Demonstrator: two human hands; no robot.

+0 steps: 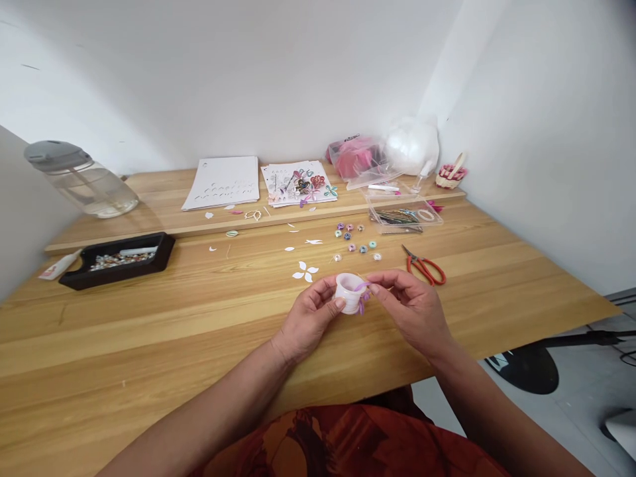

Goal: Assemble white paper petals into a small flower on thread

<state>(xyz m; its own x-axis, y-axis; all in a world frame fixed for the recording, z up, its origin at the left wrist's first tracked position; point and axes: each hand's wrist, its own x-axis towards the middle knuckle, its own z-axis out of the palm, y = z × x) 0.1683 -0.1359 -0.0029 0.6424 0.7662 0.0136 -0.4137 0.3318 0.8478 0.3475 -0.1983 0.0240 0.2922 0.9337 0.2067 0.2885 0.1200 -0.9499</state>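
Note:
My left hand [311,317] is closed around a small white plastic spool [349,301], thumb on its near side. The spool is tilted so that its hollow top faces me. A purple strand [361,287] crosses the spool's rim, and loose purple ends dangle at its right side. My right hand [415,308] pinches that strand between thumb and fingertips, close against the spool. Just beyond my hands lie white paper petals [305,271] set out like a flower. Several small thread bobbins [352,248] in mixed colours stand on the table behind the spool.
Red-handled pliers [426,268] lie right of my hands. Farther back is a clear plastic box [432,218] with tools. A black tray [166,255] of beads and a water bottle [84,182] stand left. Paper stacks [223,179] and a little basket [452,173] occupy the raised shelf.

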